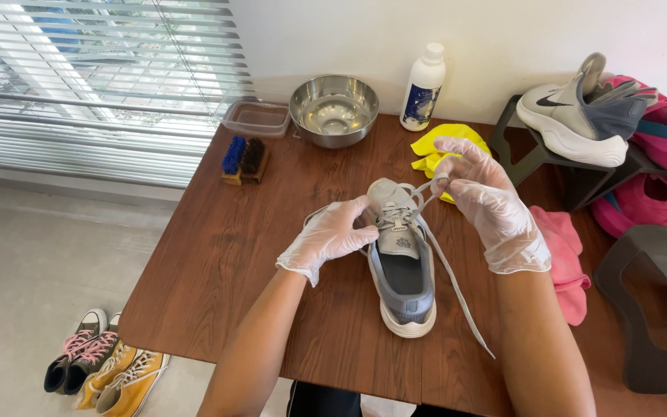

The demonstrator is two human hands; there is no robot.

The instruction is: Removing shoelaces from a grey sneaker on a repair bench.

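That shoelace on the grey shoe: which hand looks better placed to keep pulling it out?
Probably the right hand: its fingers already pinch the shoelace above the grey shoe. The left hand rests against the shoe's side, steadying it.

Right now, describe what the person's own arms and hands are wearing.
The left hand and the right hand each wear a thin, translucent whitish disposable glove, wrinkled and ending loosely at the wrist. Both forearms are bare, with no sleeves, watch or jewellery visible.

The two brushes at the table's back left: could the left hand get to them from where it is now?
Probably yes. The left hand rests on the grey shoe, and only bare table lies between it and the brushes.
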